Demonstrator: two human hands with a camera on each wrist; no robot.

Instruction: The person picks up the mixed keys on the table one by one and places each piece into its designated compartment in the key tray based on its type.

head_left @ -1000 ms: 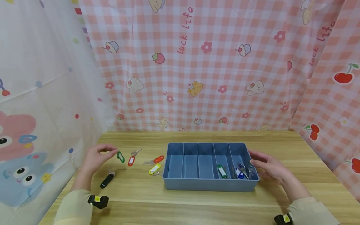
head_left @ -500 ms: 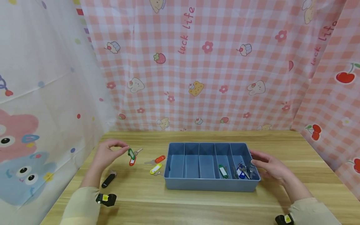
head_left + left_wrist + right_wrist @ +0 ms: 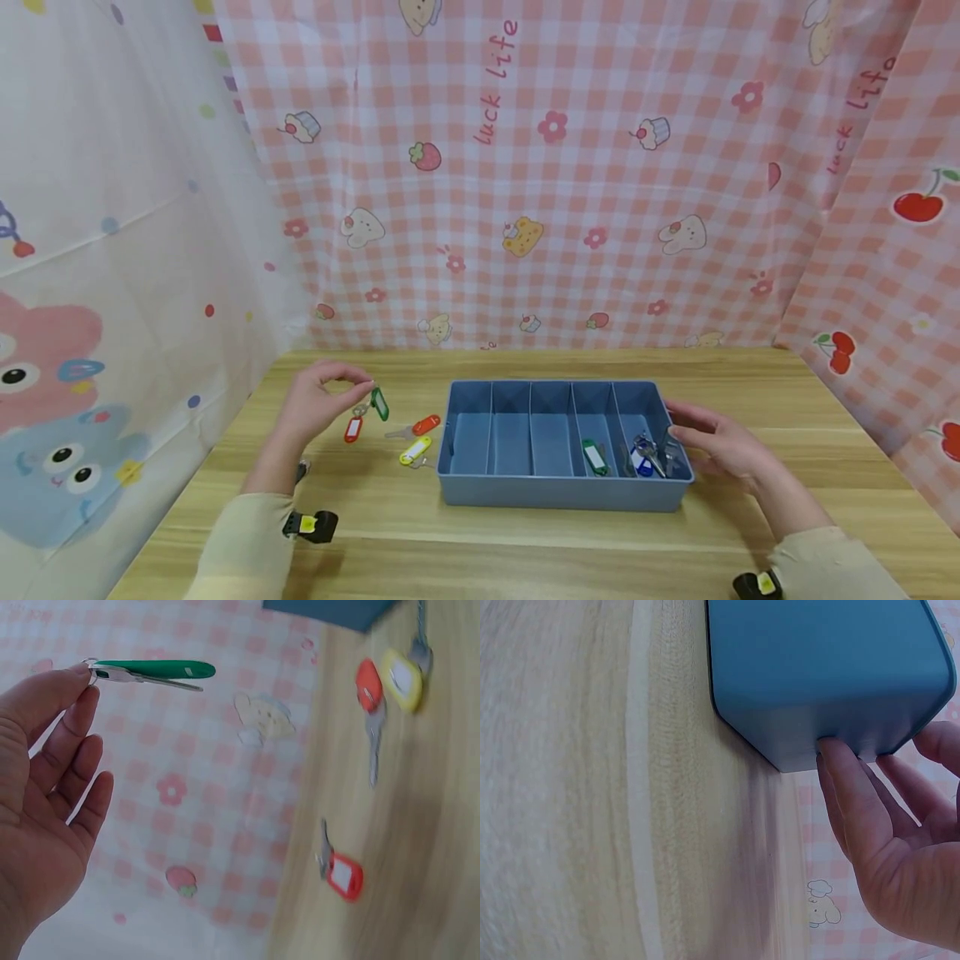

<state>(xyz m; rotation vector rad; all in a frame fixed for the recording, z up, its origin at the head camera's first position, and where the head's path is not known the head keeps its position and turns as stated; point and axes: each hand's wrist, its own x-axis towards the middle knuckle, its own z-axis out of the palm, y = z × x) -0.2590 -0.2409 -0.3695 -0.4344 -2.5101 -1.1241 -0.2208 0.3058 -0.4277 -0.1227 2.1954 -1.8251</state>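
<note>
Thumb and fingertip of my left hand (image 3: pixel 313 408) pinch the metal ring of a key with a green tag (image 3: pixel 381 405), raised above the table. In the left wrist view the key (image 3: pixel 169 682) hangs alongside the green tag. My right hand (image 3: pixel 723 442) holds the end of a blue-grey divided box (image 3: pixel 558 493), thumb at the rim and fingers against the outer wall. Inside the box, a green-tagged key (image 3: pixel 595 457) lies in the fourth compartment from the left, and blue-tagged keys (image 3: pixel 645 458) lie in the rightmost.
Near the left hand lies a red-tagged key (image 3: pixel 352 429). Closer to the box are an orange-red-tagged key (image 3: pixel 426 425) and a yellow-tagged key (image 3: pixel 415 451). The left wrist mostly hides a dark tag with a key (image 3: pixel 302 472). Patterned cloth (image 3: pixel 555 208) hangs behind the table.
My left hand has moved right with the green-tagged key, past the red-tagged one, and its forearm now covers most of the black tag. The right hand and box have stayed put.
</note>
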